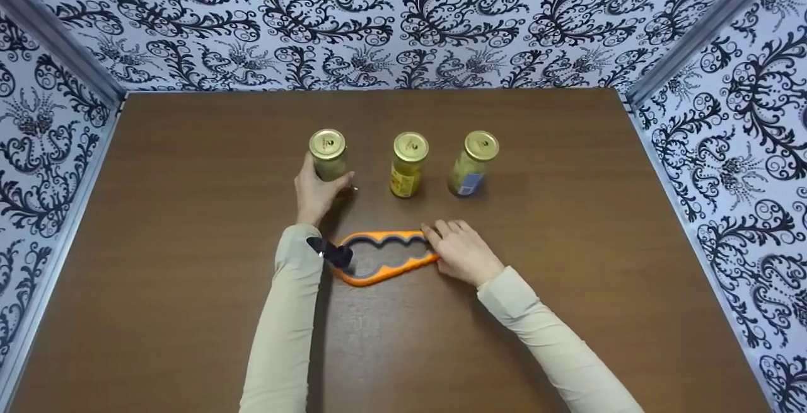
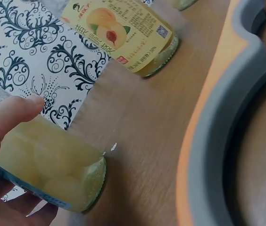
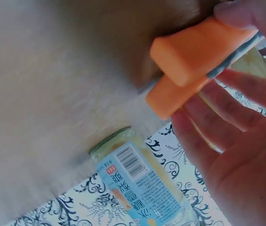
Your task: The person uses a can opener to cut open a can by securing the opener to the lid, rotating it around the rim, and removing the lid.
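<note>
My left hand (image 1: 317, 191) grips a glass jar (image 1: 328, 150) with a gold lid, standing upright at the left of a row. In the left wrist view, pale round fruit shows inside this jar (image 2: 53, 162), with the thumb on its near side and fingers round the other. My right hand (image 1: 465, 253) holds the handle ends of an orange and grey jar opener (image 1: 384, 273), thumb on one side and fingers on the other. In the right wrist view the orange handles (image 3: 185, 56) lie one over the other. The opener's left end is partly covered by the left wrist's camera.
A jar with a yellow peach label (image 1: 404, 180) stands in the middle, and a jar with a blue label (image 1: 470, 180) on the right. All stand on a brown wooden table (image 1: 567, 211). Patterned panels (image 1: 403, 22) enclose its back and sides.
</note>
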`<state>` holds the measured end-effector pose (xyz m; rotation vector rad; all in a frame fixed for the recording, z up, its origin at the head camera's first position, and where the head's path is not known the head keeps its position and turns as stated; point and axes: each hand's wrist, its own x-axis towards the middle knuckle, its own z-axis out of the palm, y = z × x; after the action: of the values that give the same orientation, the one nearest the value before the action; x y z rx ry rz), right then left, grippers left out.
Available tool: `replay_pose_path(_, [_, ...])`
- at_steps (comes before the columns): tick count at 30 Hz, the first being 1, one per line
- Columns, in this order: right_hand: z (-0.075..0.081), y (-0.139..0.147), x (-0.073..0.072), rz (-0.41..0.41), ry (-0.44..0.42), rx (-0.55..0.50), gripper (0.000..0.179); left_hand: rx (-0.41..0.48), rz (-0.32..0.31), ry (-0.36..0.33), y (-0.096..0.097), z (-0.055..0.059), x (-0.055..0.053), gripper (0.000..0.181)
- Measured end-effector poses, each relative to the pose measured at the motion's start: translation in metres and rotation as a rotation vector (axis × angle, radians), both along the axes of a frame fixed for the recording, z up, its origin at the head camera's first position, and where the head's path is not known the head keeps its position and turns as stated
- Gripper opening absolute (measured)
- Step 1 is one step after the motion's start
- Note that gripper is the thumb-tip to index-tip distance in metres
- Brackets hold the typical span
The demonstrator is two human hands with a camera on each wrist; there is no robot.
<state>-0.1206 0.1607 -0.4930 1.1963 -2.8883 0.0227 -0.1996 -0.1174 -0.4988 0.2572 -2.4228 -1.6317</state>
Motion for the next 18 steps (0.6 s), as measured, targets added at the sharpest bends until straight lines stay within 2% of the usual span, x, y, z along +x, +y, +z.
replay_pose_path(5, [0.004,0.005,-0.001,-0.004,-0.054,0.031,0.057,-0.003,-0.021,-0.018,0.001,0.000,0.002,0.065])
replay_pose_path(8, [0.006,0.009,-0.002,0.005,-0.056,0.039,0.057,0.010,-0.045,-0.022,0.002,0.001,0.004,0.067])
replay_pose_path(15, [0.006,0.020,-0.004,0.071,0.064,0.023,0.057,0.025,-0.074,-0.026,0.002,0.003,0.010,0.065])
replay_pose_path(18, [0.006,0.027,-0.004,0.079,0.076,0.012,0.060,0.011,-0.087,-0.040,0.002,0.004,0.013,0.067])
